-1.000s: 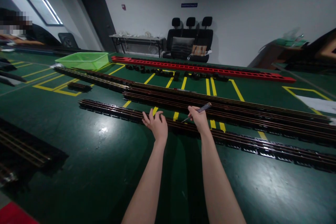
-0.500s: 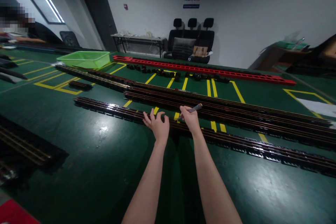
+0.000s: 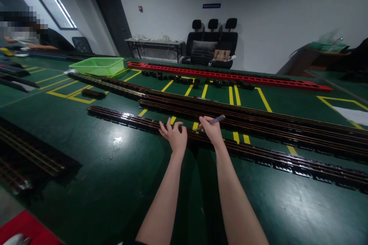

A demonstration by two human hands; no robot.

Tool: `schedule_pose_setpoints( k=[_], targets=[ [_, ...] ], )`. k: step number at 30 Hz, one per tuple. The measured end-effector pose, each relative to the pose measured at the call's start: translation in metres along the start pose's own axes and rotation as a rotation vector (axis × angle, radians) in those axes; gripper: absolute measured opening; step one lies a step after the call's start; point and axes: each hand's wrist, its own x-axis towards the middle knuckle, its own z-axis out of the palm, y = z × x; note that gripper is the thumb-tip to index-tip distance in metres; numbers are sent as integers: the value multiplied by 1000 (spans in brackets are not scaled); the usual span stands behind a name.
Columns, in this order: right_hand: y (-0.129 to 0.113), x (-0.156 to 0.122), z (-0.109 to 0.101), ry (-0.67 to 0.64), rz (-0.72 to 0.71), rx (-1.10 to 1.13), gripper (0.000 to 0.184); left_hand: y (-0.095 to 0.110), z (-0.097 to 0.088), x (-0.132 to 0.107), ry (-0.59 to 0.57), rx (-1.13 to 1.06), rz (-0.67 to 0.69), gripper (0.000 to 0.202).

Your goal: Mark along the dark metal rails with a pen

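Shifted slim grey pen-like tool (image 3: 217, 119) toward left edge of table (image 3: 123, 195), pinched in right hand (image 3: 211, 129); brace long black strip (image 3: 240, 149) with left hand (image 3: 176, 138) spread.

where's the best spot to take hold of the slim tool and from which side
Probably the back end of the tool, pinched from the right and slightly above: that end sticks out free, slanting up and right, while the right hand covers its front and the thin tip points down-left toward the near strip.

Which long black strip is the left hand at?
The long, glossy black strip beneath the bare left hand; other dark strips lie beyond it or farther left.
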Motion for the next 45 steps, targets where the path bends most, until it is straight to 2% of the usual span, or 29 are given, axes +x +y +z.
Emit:
schedule_pose_setpoints(
  k=[7,14,24,45],
  targets=[
    [-3,-2,-10,-42,28,-12,39,0,0,0,-2,8,6,20],
    [-7,-1,-25,-39,136,-52,38,0,0,1,10,21,5,19],
    [0,0,-47,-39,139,-101,38,-2,0,1,-6,17,13,20],
    [4,0,-53,14,149,-31,36,0,-1,2,-15,14,-14,18]
  ],
)
